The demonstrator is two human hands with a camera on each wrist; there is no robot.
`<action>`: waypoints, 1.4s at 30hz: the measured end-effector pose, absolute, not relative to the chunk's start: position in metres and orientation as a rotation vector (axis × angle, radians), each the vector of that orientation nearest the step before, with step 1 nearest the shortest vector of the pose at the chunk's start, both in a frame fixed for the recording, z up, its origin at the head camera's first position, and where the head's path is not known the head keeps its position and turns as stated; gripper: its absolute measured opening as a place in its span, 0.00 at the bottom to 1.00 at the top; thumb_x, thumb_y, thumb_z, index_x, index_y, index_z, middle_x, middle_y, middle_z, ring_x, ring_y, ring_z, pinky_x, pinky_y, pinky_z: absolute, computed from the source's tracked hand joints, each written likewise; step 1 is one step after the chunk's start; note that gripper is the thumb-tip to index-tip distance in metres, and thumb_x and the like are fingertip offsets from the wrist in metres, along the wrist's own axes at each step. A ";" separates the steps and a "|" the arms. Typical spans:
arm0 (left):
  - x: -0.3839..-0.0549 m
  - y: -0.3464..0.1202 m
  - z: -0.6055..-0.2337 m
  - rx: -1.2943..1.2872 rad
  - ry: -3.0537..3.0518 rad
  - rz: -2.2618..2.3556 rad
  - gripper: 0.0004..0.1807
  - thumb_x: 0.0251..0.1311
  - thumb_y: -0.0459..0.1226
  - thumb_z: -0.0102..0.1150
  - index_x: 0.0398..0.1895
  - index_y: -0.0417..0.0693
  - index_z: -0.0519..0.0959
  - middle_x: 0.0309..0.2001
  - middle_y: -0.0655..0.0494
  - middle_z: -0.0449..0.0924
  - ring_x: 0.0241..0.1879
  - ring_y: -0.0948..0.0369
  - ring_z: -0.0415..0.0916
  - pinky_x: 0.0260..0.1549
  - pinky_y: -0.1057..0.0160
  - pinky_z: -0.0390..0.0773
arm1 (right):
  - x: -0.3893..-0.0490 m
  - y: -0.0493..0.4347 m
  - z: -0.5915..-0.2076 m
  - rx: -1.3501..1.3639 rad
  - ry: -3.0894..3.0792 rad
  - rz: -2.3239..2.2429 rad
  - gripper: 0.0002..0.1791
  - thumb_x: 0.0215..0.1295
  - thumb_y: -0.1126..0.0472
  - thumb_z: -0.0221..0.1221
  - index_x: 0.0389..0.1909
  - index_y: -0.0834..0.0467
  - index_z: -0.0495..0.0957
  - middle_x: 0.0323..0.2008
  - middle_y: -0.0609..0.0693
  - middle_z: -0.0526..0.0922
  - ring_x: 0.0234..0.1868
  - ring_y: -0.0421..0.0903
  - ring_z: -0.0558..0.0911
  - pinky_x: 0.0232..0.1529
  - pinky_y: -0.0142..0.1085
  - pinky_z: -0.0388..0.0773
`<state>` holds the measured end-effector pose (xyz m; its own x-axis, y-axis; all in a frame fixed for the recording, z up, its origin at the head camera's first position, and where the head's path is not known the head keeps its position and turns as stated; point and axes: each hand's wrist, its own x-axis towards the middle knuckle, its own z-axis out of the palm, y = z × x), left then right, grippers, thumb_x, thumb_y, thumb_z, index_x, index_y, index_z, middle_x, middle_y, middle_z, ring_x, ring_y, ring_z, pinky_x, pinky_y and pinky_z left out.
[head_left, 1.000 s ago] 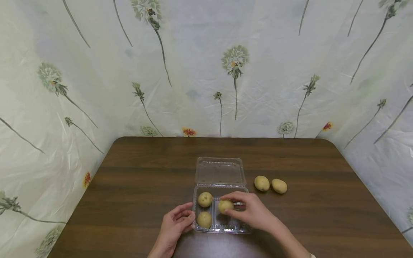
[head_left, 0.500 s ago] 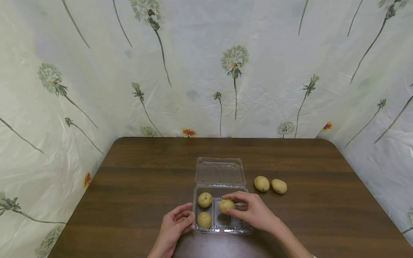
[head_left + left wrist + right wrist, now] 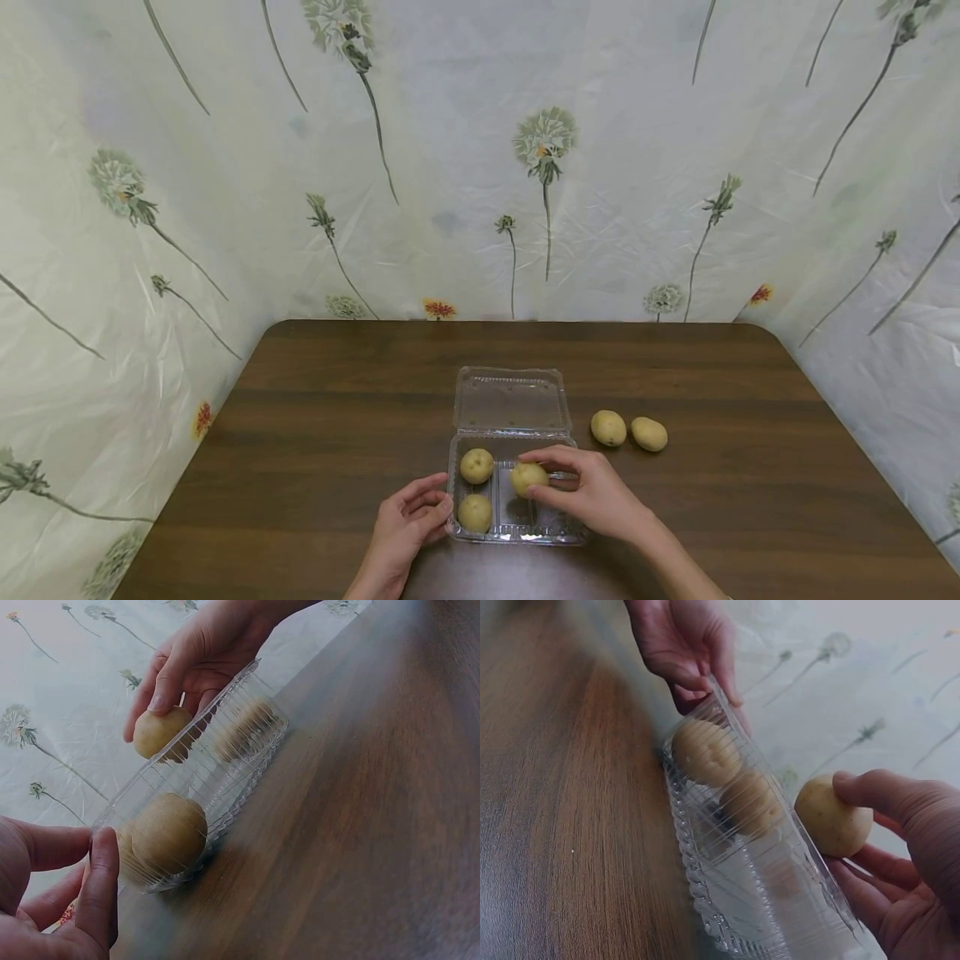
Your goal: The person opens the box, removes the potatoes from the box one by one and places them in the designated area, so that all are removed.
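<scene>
Pale-yellow speckled potato [image 3: 831, 816], pinched by right hand [image 3: 596, 492], clear ridged box [image 3: 517, 533], pinched by left hand [image 3: 408, 521]

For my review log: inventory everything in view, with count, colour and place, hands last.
Wood-grain table with rounded corners: one, dark brown, in front of the sheeting.
Flower-printed sheeting: panel count unclear, whitish, behind and beside the table.
Hinged clear plastic container: one, colourless, on the table, lid open.
Round potatoes inside: two, pale yellow, container's left side.
Lifted round potato: one, pale yellow, over the container.
Loose oval potatoes: two, pale yellow, right of the lid.
Left hand: one, bare, pinching the container's left rim.
Right hand: one, bare, holding the lifted potato.
</scene>
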<state>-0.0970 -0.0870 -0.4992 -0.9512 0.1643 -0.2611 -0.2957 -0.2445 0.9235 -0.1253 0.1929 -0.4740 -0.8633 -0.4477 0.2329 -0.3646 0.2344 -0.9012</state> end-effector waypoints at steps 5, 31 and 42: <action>-0.097 -0.086 -0.499 -0.160 1.714 2.270 0.26 0.60 0.29 0.65 0.62 0.31 0.71 0.38 0.53 0.78 0.35 0.64 0.76 0.36 0.66 0.82 | -0.125 0.195 -0.474 -0.770 2.424 -1.725 0.20 0.60 0.58 0.68 0.53 0.56 0.81 0.51 0.50 0.81 0.49 0.49 0.82 0.47 0.38 0.80; -0.097 -0.087 -0.500 -0.161 1.729 2.260 0.26 0.61 0.29 0.64 0.62 0.32 0.71 0.38 0.53 0.78 0.35 0.64 0.76 0.35 0.66 0.82 | -0.122 0.203 -0.473 -0.683 2.418 -1.821 0.21 0.59 0.60 0.69 0.53 0.62 0.80 0.52 0.54 0.81 0.48 0.51 0.82 0.47 0.39 0.81; -0.098 -0.087 -0.502 -0.170 1.730 2.256 0.26 0.61 0.30 0.64 0.62 0.33 0.72 0.38 0.53 0.78 0.35 0.64 0.76 0.34 0.66 0.82 | -0.123 0.209 -0.471 -0.664 2.414 -1.858 0.22 0.59 0.63 0.68 0.54 0.65 0.79 0.52 0.57 0.80 0.48 0.51 0.82 0.46 0.39 0.80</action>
